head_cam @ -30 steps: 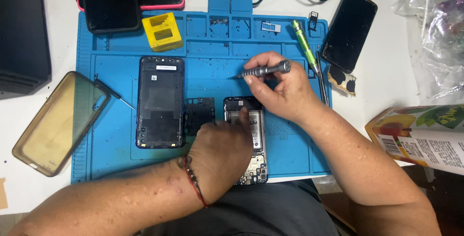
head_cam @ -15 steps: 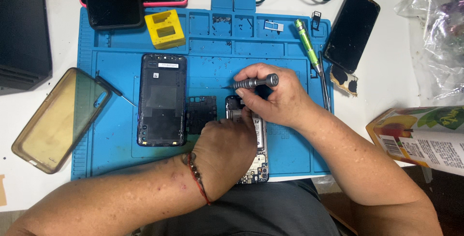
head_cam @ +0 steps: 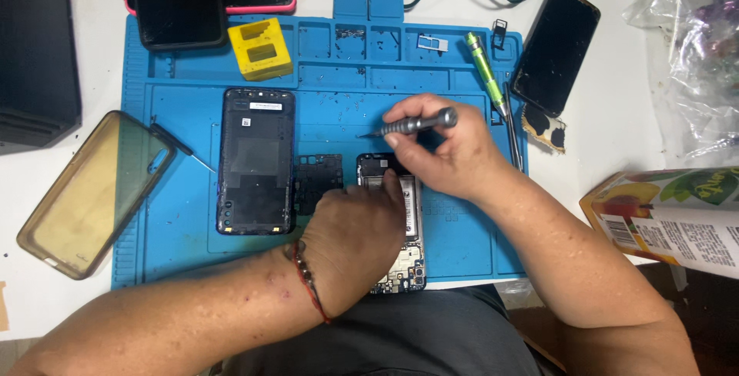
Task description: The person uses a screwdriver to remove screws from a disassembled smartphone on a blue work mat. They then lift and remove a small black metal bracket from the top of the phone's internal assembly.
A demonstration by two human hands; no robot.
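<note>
The grey metal screwdriver (head_cam: 416,123) lies almost flat, its thin tip pointing left and its fat ridged end pointing right. The right hand (head_cam: 446,153) is curled shut around it, fingers pinching the handle. Just below that hand sits the opened phone (head_cam: 404,237), long way running up and down, showing small bumpy parts inside. The left hand (head_cam: 350,241) lies flat on top of the phone, fingers together, pressing it onto the blue rubber mat (head_cam: 177,214). Left of this hand rests a flat black back cover (head_cam: 256,160).
</note>
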